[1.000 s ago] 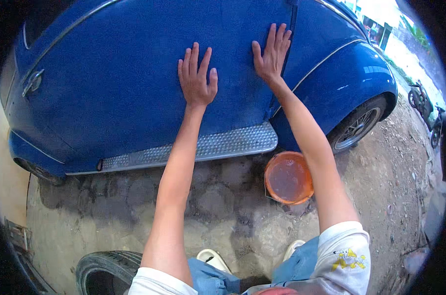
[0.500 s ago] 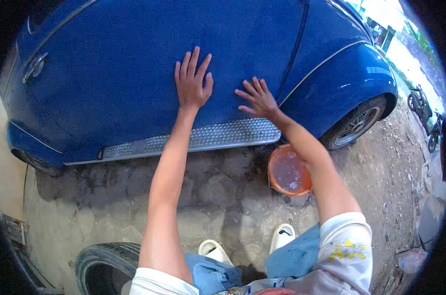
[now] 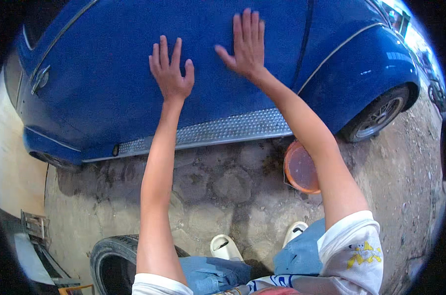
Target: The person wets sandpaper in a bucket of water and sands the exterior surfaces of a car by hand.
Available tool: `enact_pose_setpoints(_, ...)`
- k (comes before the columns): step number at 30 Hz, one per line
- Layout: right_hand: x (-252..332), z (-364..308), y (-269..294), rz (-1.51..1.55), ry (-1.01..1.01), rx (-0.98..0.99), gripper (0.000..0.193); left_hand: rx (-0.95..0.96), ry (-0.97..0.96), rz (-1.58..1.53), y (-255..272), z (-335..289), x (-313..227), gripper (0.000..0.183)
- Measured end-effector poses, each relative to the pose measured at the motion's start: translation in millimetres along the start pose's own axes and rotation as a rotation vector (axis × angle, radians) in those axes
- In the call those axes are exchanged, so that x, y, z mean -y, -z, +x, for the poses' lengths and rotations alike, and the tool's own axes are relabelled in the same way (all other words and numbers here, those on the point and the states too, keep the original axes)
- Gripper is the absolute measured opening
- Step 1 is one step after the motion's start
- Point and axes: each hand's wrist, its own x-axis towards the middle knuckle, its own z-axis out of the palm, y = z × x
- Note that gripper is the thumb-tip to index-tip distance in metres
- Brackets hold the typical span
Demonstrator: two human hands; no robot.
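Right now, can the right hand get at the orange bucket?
Probably yes: the right hand looks empty, spread over the blue car door, and the orange bucket below stands open-topped. The right forearm just hides its right side here.

the head-worn wide fisheye view looked down and forward over two bare forearms (image 3: 165, 140) entering from the lower edge, and faced a broad blue metal car door (image 3: 208, 93) from nearby; straight edges bowed toward the rim.
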Motion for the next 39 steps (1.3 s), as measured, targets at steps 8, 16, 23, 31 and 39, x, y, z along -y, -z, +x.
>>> enact_pose_setpoints(8,-25.1,0.9,25.0,-0.107,0.363,0.385,0.098,0.103,0.027,0.047,0.8,-11.9,-3.3,0.067)
enact_pose_setpoints(16,-37.6,78.4,15.5,-0.147,-0.234,-0.025,0.087,0.114,0.032,0.056,-9.2,-27.1,-11.9,0.069)
enact_pose_setpoints(23,0.7,-42.0,22.7,-0.006,0.231,0.507,0.091,0.161,-0.026,0.053,-6.9,-56.9,-12.6,0.068)
enact_pose_setpoints(31,-39.5,90.3,22.0,-0.194,-0.094,0.15,0.088,0.267,-0.08,0.159,15.7,-14.8,11.2,0.068)
enact_pose_setpoints(39,4.5,-0.2,10.1,0.033,0.166,0.237,0.094,0.109,0.04,0.174,-2.5,-17.4,-11.6,0.069)
